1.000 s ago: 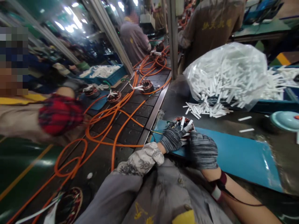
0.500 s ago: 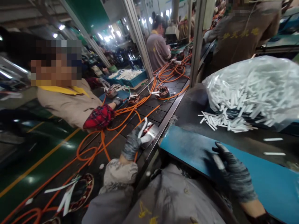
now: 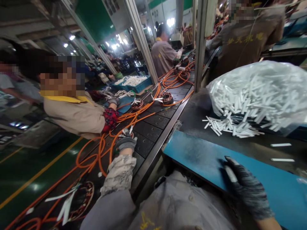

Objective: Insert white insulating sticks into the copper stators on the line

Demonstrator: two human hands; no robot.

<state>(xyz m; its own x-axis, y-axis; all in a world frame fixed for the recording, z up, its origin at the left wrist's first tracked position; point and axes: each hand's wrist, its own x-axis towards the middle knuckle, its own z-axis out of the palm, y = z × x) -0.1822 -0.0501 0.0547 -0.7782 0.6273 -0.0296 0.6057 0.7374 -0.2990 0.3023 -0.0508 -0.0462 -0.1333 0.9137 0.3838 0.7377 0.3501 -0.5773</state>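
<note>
The left hand (image 3: 126,144) reached over a coil ring (image 3: 125,134), which sat on the dark track (image 3: 153,123) close beside the orange hoses (image 3: 117,119); how tightly its fingers closed was hidden. Rightward, the track's plates gave room as far as the metal edge strip (image 3: 174,119). Past that strip, the right hand (image 3: 242,179) was over the blue board (image 3: 199,150) with fingers loosely parted, and the board's surface stretched widely to their left. Two white tubes (image 3: 281,145) lay beyond its far edge, near a loose pile (image 3: 232,127) beside the plastic bag (image 3: 254,92).
</note>
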